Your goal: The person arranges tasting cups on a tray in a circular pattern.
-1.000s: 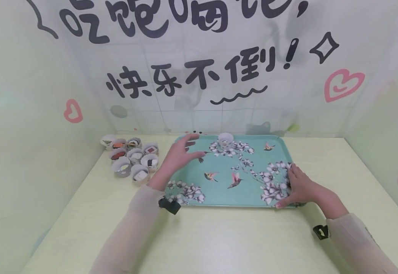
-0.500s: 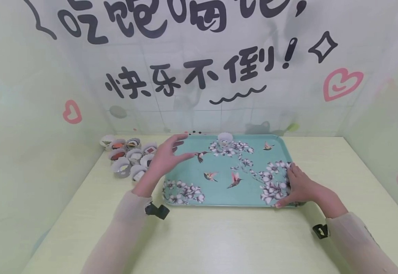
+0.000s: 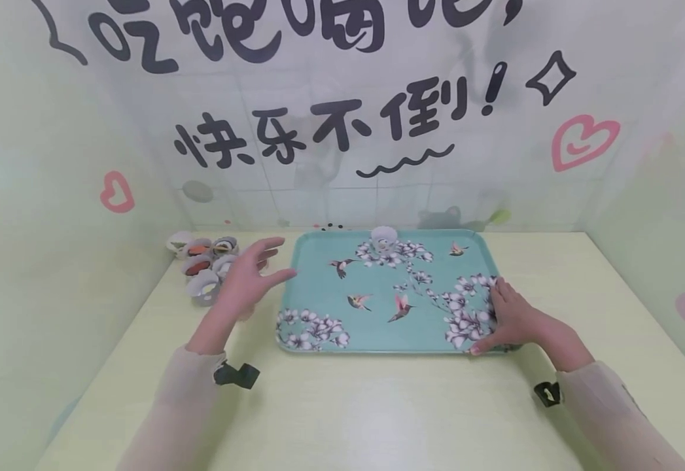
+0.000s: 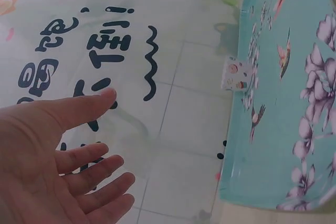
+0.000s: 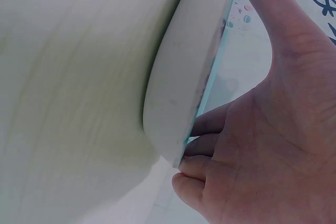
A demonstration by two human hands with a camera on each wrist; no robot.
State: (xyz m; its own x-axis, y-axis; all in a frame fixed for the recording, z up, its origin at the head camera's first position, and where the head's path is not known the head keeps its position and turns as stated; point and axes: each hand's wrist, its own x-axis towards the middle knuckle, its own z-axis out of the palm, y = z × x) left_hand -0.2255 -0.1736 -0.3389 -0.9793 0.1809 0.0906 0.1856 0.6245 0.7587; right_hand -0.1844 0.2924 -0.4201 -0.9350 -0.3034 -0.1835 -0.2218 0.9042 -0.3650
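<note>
A turquoise tray with printed birds and flowers lies on the table. Near its far edge stands one small white paper cup, whose printed side shows in the left wrist view. My left hand is in the air left of the tray, thumb and fingers spread, holding nothing. It partly hides a group of small cups with food pictures or pieces inside. My right hand rests on the tray's near right corner, thumb along the front edge and fingers at the right edge, as the right wrist view also shows.
Walls with black lettering and pink hearts stand at the back and sides. The pale wooden table extends in front of the tray and to its right. Dark camera mounts sit at both wrists.
My left hand has moved left from above the tray to over the group of cups, its fingers still spread. The right hand stays at the tray corner, and the view shifts slightly.
</note>
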